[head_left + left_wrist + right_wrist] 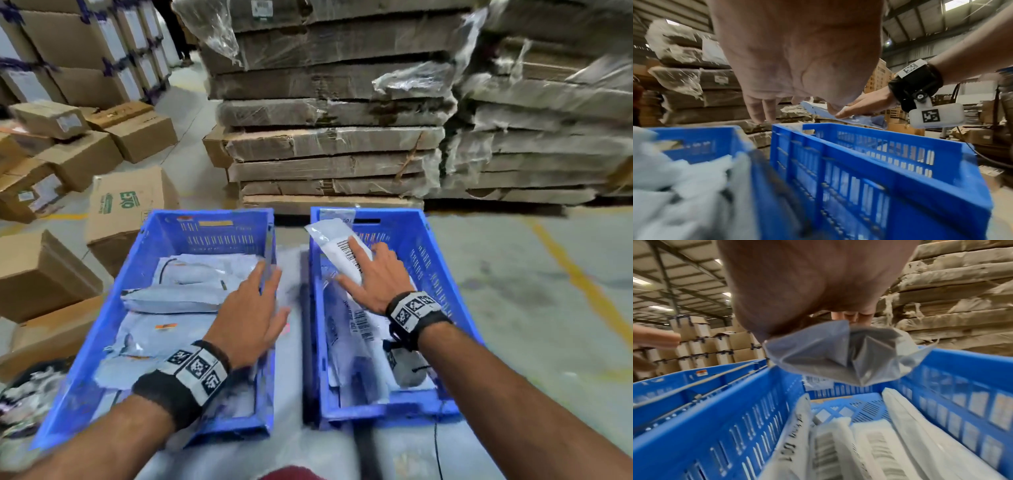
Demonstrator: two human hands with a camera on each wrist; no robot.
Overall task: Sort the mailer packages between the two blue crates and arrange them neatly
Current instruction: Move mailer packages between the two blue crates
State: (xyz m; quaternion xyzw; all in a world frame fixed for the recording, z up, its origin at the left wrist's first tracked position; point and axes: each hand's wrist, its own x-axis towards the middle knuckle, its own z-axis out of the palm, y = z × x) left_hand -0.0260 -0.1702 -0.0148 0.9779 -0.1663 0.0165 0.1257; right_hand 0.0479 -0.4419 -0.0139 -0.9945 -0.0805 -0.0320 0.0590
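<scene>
The right hand [378, 278] pinches a pale grey plastic mailer package [337, 247] above the right blue slotted crate [442, 274], its long axis running toward eleven o'clock, while the empty, relaxed left hand [251, 320] hovers at nine o'clock.

A cardboard box [128, 209] just left of the left blue crate [102, 329] bears the green brand "EXO", printed upside down. A white mailer [789, 434] standing inside the right blue crate [715, 426] shows "101"; the barcode labels beside it are not legible.
</scene>
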